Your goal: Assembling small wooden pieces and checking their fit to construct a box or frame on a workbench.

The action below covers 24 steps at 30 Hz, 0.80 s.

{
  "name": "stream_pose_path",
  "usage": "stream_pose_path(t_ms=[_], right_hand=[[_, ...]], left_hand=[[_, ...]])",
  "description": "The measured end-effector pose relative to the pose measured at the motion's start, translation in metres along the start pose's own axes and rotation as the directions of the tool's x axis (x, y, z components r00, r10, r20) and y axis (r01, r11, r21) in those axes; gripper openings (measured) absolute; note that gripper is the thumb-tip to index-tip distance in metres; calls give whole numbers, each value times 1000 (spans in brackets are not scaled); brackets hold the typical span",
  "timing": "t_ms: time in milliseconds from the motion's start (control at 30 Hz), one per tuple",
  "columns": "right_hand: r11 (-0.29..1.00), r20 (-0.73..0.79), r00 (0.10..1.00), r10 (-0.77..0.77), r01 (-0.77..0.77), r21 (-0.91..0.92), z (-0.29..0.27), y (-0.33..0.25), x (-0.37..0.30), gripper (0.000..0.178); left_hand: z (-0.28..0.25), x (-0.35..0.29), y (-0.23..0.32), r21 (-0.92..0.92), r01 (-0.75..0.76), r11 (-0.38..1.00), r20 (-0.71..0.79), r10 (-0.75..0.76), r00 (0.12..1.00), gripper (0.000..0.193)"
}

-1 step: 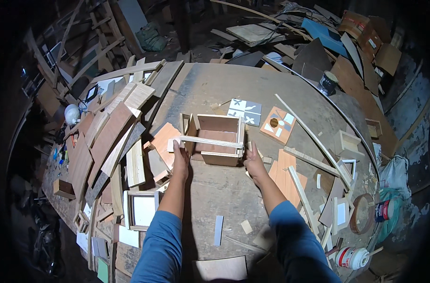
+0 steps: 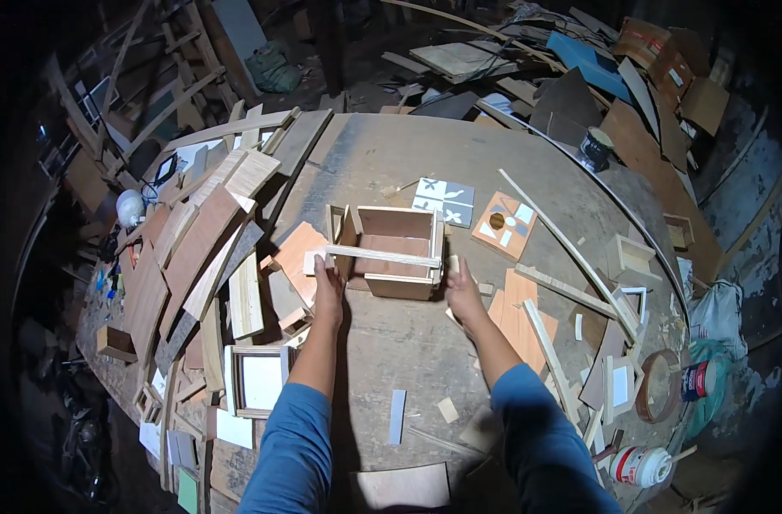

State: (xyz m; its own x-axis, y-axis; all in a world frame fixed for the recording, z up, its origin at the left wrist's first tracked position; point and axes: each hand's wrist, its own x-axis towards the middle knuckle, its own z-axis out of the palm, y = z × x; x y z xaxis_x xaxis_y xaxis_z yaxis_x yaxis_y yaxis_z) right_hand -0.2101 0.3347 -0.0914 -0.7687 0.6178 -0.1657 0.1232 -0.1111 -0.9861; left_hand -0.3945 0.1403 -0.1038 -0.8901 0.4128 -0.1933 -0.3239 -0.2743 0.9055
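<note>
An open-topped wooden box (image 2: pixel 399 287) with a divided narrow section at its left stands mid-table. A thin pale wood strip (image 2: pixel 382 254) lies across its top, near the front. At the box's left front corner is my left hand (image 2: pixel 327 295), its fingers closed by the strip's end and against a small pale wood block (image 2: pixel 311 262). Just off the right side, my right hand (image 2: pixel 465 300) has thumb and fingers closed around another small wood block (image 2: pixel 453 264). Part of each hand's grip is hidden.
Curved planks and offcuts (image 2: pixel 198 236) pile up at the left. Behind the box lie a patterned grey-white tile (image 2: pixel 445 202) and an orange decorated panel (image 2: pixel 504 226). Long strips (image 2: pixel 562 244) and a small tray (image 2: pixel 635 259) are at the right, a white tub (image 2: pixel 639 468) lower right.
My right hand has shifted very slightly to the right, a little farther from the box. The box, the strip and my left hand look the same.
</note>
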Motion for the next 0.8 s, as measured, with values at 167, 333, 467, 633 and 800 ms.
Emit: stream_pose_path(t_ms=[167, 333, 467, 633, 800], right_hand=[[971, -208, 969, -134, 86, -224, -55, 26, 12, 80], [974, -365, 907, -209, 160, -158, -108, 1, -14, 68], [878, -265, 946, -187, 40, -477, -108, -17, -77, 44], [393, 66, 982, -179, 133, -910, -76, -27, -174, 38], [496, -214, 925, -313, -33, -868, -154, -5, -189, 36]], left_hand=[[19, -37, 18, -84, -59, 995, -105, 50, 993, 70], [31, -93, 42, -32, -132, 991, -92, 128, 987, 68], [30, -161, 60, 123, -246, 962, 48, 241, 969, 62], [31, -223, 52, 306, -243, 920, 189, 192, 963, 52], [-9, -281, 62, 518, -349, 781, 260, 245, 934, 44]])
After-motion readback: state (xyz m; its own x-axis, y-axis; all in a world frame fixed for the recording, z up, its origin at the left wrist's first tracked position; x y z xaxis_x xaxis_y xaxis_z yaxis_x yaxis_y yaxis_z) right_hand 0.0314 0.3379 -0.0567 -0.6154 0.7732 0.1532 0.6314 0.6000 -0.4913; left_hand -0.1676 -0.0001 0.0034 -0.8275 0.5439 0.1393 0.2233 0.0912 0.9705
